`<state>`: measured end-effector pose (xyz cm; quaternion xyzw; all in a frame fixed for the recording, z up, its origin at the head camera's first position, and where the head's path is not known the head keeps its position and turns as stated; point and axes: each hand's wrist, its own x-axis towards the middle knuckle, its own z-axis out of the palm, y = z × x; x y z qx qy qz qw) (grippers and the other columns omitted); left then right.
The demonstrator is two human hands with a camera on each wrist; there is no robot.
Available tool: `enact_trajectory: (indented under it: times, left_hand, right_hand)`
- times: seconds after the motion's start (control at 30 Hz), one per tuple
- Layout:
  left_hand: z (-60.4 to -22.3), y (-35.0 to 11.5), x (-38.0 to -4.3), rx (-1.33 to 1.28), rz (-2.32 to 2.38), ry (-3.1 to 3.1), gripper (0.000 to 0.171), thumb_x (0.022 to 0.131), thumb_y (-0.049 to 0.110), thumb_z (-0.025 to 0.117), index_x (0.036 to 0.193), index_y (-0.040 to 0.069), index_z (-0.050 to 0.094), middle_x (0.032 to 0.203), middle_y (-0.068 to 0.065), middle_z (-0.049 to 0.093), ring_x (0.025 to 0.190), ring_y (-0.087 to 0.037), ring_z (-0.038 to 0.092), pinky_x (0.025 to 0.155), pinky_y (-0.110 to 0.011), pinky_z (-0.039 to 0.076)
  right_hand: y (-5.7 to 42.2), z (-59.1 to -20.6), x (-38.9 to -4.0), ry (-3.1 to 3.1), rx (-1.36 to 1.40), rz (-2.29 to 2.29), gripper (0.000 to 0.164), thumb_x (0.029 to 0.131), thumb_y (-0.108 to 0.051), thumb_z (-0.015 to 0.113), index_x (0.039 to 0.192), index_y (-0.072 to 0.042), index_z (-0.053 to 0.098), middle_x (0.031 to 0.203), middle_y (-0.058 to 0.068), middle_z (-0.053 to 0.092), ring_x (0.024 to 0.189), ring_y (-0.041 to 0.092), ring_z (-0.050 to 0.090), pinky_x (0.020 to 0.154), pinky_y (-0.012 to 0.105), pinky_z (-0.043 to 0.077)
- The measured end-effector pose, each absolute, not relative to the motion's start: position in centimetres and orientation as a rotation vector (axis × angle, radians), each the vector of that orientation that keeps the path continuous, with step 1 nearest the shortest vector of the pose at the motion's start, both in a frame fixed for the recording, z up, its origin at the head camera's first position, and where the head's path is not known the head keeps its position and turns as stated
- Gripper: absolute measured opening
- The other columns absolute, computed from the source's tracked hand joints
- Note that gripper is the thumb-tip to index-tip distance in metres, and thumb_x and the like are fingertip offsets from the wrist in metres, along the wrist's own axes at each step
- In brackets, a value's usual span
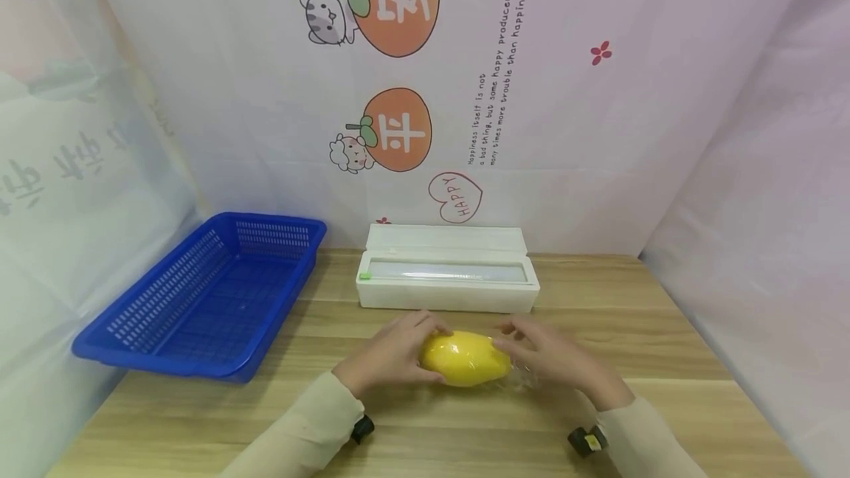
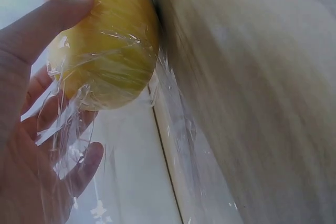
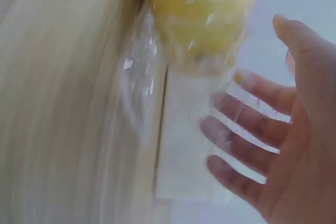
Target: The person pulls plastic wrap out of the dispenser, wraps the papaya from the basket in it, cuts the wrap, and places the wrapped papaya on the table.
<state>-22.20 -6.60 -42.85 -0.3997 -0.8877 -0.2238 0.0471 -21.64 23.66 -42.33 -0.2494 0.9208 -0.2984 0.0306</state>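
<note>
Fruit (image 1: 467, 360), in film (image 3: 140, 77), on table (image 1: 664, 330) in front of box (image 1: 448, 296). Long axis L–R, approx. parallel to box. L. hand (image 1: 390, 354) pinches L. end, thumb nearside; R. hand (image 1: 554, 354) at R. end, fingers spread.

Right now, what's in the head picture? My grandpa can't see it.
A left hand holds a plastic-wrapped yellow fruit at a wooden table, the right hand by its other end. Behind is an open white box; at left, a blue basket.
</note>
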Motion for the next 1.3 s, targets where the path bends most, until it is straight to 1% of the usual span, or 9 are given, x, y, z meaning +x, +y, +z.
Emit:
enact_trajectory:
  times: [0.13, 0.23, 0.4, 0.57, 0.73, 0.9, 1.03, 1.13, 1.3]
  left_hand:
    - [-42.9, -6.7, -22.2, -1.217, -0.694, -2.712, 0.067, 0.077, 0.045, 0.086, 0.132, 0.019, 0.057, 0.127, 0.007, 0.057, 0.117, -0.009, 0.053, 0.104, -0.039, 0.043]
    - [-43.1, -6.8, -22.4, -1.221, -0.705, -2.711, 0.067, 0.078, 0.045, 0.085, 0.133, 0.020, 0.056, 0.127, 0.007, 0.057, 0.117, -0.009, 0.053, 0.103, -0.039, 0.044]
    - [-43.7, -7.0, -22.9, -1.241, -0.719, -2.703, 0.076, 0.073, 0.046, 0.088, 0.136, 0.022, 0.054, 0.131, 0.008, 0.056, 0.120, -0.009, 0.053, 0.105, -0.036, 0.043]
    - [-44.2, -7.3, -23.3, -1.285, -0.730, -2.685, 0.082, 0.069, 0.035, 0.093, 0.139, 0.020, 0.053, 0.137, 0.008, 0.054, 0.126, -0.011, 0.051, 0.109, -0.034, 0.040]
    - [-44.4, -7.4, -23.4, -1.329, -0.802, -2.681, 0.079, 0.073, 0.026, 0.091, 0.141, 0.020, 0.052, 0.139, 0.007, 0.053, 0.128, -0.010, 0.050, 0.109, -0.032, 0.040]
    - [-44.0, -7.8, -23.3, -1.358, -0.836, -2.751, 0.080, 0.076, 0.028, 0.089, 0.146, 0.024, 0.049, 0.141, 0.007, 0.053, 0.128, -0.012, 0.050, 0.109, -0.036, 0.041]
    - [-43.4, -8.1, -23.5, -1.377, -0.872, -2.812, 0.079, 0.079, 0.032, 0.086, 0.148, 0.023, 0.048, 0.143, 0.004, 0.053, 0.129, -0.015, 0.050, 0.109, -0.039, 0.041]
    - [-43.2, -8.3, -24.0, -1.372, -0.984, -2.858, 0.077, 0.080, 0.033, 0.085, 0.147, 0.023, 0.050, 0.143, 0.005, 0.053, 0.128, -0.013, 0.050, 0.108, -0.037, 0.041]
    - [-43.2, -8.5, -25.2, -1.326, -1.288, -2.930, 0.072, 0.081, 0.034, 0.085, 0.144, 0.025, 0.053, 0.137, 0.012, 0.056, 0.116, -0.010, 0.056, 0.098, -0.033, 0.047]
  right_hand:
    - [22.7, -42.2, -20.6, 3.079, -1.088, -0.693, 0.054, 0.088, -0.057, 0.070, 0.125, -0.019, 0.064, 0.121, -0.003, 0.064, 0.108, 0.020, 0.060, 0.090, 0.044, 0.053]
    - [21.9, -42.5, -19.9, 3.194, -1.316, -0.504, 0.065, 0.079, -0.055, 0.079, 0.128, -0.015, 0.062, 0.122, 0.002, 0.063, 0.108, 0.023, 0.061, 0.092, 0.047, 0.052]
    - [21.3, -43.0, -19.2, 3.200, -1.263, -0.480, 0.077, 0.071, -0.044, 0.089, 0.134, -0.013, 0.057, 0.128, 0.007, 0.059, 0.112, 0.028, 0.060, 0.094, 0.051, 0.051]
    - [21.3, -43.5, -19.2, 3.150, -1.101, -0.566, 0.069, 0.075, -0.029, 0.088, 0.135, -0.015, 0.057, 0.128, 0.005, 0.060, 0.111, 0.026, 0.061, 0.093, 0.048, 0.053]
    - [21.7, -43.5, -19.5, 3.065, -1.089, -0.656, 0.067, 0.078, -0.030, 0.087, 0.137, -0.016, 0.057, 0.128, 0.006, 0.062, 0.113, 0.026, 0.062, 0.094, 0.049, 0.053]
    - [22.1, -42.7, -19.4, 2.932, -1.064, -0.717, 0.069, 0.079, -0.034, 0.085, 0.139, -0.015, 0.056, 0.130, 0.009, 0.062, 0.116, 0.029, 0.060, 0.096, 0.052, 0.051]
    - [22.5, -42.2, -19.8, 2.783, -1.042, -0.844, 0.067, 0.083, -0.037, 0.082, 0.140, -0.015, 0.056, 0.131, 0.004, 0.062, 0.118, 0.026, 0.058, 0.098, 0.050, 0.049]
    - [23.0, -42.4, -20.6, 2.653, -1.014, -0.956, 0.065, 0.086, -0.039, 0.078, 0.142, -0.017, 0.054, 0.132, -0.001, 0.061, 0.116, 0.022, 0.058, 0.097, 0.048, 0.050]
    - [24.0, -43.2, -22.2, 2.476, -0.939, -1.081, 0.067, 0.089, -0.039, 0.075, 0.148, -0.018, 0.049, 0.136, 0.001, 0.058, 0.114, 0.022, 0.057, 0.094, 0.043, 0.051]
